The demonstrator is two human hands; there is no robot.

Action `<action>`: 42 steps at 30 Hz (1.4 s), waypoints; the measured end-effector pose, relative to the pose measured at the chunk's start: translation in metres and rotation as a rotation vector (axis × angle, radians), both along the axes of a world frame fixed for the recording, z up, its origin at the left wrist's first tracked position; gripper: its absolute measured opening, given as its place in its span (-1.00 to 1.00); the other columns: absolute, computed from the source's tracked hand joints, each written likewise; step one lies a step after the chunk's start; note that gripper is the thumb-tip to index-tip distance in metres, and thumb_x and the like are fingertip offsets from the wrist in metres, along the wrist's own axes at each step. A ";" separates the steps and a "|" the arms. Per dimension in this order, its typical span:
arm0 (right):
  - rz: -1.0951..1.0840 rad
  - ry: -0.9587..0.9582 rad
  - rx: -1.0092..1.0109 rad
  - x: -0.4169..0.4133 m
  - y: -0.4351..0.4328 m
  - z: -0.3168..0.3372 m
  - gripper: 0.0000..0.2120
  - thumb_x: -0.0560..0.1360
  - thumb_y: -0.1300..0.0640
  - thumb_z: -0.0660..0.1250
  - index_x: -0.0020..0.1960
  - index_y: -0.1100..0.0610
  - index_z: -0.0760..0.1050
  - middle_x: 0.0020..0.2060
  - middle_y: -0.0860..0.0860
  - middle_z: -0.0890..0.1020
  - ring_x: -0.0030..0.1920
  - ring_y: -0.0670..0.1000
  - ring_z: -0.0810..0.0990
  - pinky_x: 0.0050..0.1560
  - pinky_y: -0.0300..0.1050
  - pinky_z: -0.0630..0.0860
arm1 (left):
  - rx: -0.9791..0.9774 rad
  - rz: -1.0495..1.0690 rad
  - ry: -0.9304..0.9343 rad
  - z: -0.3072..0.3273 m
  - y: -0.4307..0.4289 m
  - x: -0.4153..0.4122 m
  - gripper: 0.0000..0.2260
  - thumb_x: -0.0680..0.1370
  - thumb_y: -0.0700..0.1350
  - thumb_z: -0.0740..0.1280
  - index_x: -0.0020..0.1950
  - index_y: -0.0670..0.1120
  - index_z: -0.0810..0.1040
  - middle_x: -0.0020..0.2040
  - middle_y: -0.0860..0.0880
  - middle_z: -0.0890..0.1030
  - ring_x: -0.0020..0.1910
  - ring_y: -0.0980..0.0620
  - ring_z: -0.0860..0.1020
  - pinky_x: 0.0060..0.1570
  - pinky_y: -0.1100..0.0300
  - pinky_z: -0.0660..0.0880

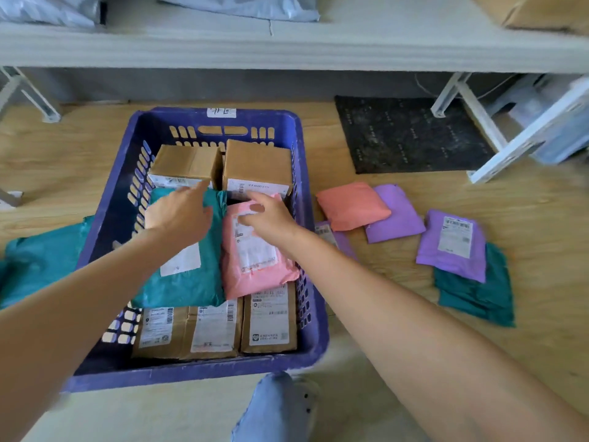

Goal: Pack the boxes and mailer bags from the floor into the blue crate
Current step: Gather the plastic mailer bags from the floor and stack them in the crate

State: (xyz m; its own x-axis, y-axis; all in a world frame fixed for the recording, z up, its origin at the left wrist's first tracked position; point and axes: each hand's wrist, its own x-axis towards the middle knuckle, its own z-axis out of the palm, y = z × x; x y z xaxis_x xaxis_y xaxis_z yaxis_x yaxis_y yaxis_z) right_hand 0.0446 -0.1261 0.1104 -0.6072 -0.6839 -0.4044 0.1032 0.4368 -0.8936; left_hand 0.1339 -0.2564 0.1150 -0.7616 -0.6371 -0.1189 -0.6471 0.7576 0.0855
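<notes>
Both open, the left hand point(178, 215) and right hand point(271, 218) flatten teal mailer point(191, 275) and pink mailer point(255, 260) into the blue crate point(197, 371); next, floor mailers at three o'clock.

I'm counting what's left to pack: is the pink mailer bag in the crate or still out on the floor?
In. The pink mailer bag lies inside the blue crate, on top of the boxes, under the right hand.

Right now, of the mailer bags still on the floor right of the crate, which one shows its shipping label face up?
The purple mailer bag lying on the teal bags; its white label faces up, while the salmon bag and the other purple bag show none.
</notes>
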 end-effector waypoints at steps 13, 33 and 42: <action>-0.358 0.066 -0.045 -0.108 0.154 0.005 -0.48 0.51 0.38 0.25 0.44 0.11 0.33 0.30 0.13 0.48 0.05 -0.01 0.55 0.02 -0.14 0.54 | 0.220 -0.202 0.347 0.021 0.171 -0.124 -0.55 0.54 -0.20 0.15 0.43 -0.01 0.26 0.16 -0.20 0.47 0.12 -0.26 0.48 -0.09 0.01 0.41; -0.387 -0.124 0.175 -0.141 0.205 -0.191 -0.42 0.48 0.37 0.33 0.46 0.23 0.26 0.27 0.19 0.43 0.09 0.05 0.44 -0.08 -0.24 0.39 | 0.757 0.647 0.010 -0.179 0.206 -0.175 -0.56 0.54 -0.22 0.24 0.41 -0.23 0.28 0.32 -0.21 0.45 0.30 -0.19 0.44 0.25 0.08 0.38; -0.380 -0.146 0.249 -0.140 0.189 -0.228 -0.38 0.42 0.38 0.39 0.44 0.30 0.27 0.16 0.24 0.52 0.11 0.11 0.51 0.13 -0.12 0.43 | 0.877 0.841 0.003 -0.214 0.211 -0.187 -0.65 0.59 -0.26 0.15 0.37 -0.31 0.33 0.35 -0.20 0.39 0.34 -0.17 0.39 0.35 0.05 0.33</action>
